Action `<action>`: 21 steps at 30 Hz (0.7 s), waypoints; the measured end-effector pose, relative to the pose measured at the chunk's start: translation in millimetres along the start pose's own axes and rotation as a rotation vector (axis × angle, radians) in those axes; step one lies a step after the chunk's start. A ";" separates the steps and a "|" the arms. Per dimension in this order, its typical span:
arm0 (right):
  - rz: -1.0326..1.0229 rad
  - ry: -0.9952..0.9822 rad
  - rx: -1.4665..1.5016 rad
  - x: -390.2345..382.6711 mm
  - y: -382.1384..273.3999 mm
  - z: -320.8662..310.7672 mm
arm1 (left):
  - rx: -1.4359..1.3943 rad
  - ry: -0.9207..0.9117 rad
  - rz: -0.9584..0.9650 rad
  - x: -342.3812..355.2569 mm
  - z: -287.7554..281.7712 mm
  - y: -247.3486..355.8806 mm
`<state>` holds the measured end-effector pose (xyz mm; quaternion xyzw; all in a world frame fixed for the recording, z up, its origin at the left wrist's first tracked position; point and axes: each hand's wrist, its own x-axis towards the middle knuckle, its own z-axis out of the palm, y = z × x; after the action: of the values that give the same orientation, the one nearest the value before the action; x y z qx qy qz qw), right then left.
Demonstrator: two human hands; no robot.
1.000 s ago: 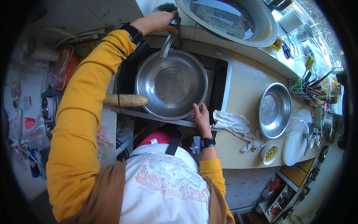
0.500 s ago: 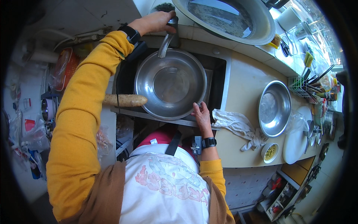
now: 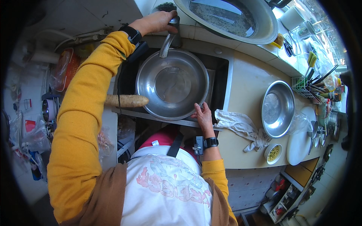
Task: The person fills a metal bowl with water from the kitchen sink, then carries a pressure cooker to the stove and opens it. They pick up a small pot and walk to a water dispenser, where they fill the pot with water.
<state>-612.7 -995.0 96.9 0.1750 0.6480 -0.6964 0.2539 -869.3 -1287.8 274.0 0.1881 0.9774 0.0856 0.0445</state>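
Observation:
My left hand (image 3: 160, 22) is closed over the lever of the chrome faucet (image 3: 166, 46), its arm stretched forward. Under the spout, a round stainless steel basin (image 3: 198, 84) rests in the dark sink (image 3: 222, 71). Its bottom looks shiny and wet; whether water is running is hard to make out. At the basin's near right rim is my right hand (image 3: 204, 117), fingers bent around the edge and gripping it. A long tan root vegetable (image 3: 130, 101) lies across the sink's left edge, its tip close to the basin.
Right of the sink are a white cloth (image 3: 237, 122), another steel basin (image 3: 267, 113), a small bowl of yellow-green pieces (image 3: 267, 154) and a white board (image 3: 296, 148). A large metal basin (image 3: 269, 28) stands on the ledge behind. A red basket (image 3: 67, 71) sits at left.

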 end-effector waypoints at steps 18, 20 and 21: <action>0.020 0.005 0.003 0.4 -1.9 0.9 | 0.000 -0.019 0.018 0.7 -3.7 1.1; 0.010 0.000 0.019 -0.1 -1.7 0.8 | -0.013 -0.022 0.018 1.9 -2.0 -1.3; 0.012 0.004 0.022 -0.3 -1.8 0.8 | -0.022 -0.023 0.017 2.2 -1.1 -2.3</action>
<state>-613.4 -995.7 98.7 0.1829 0.6398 -0.7015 0.2550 -872.3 -1289.3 274.5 0.1971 0.9741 0.0948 0.0571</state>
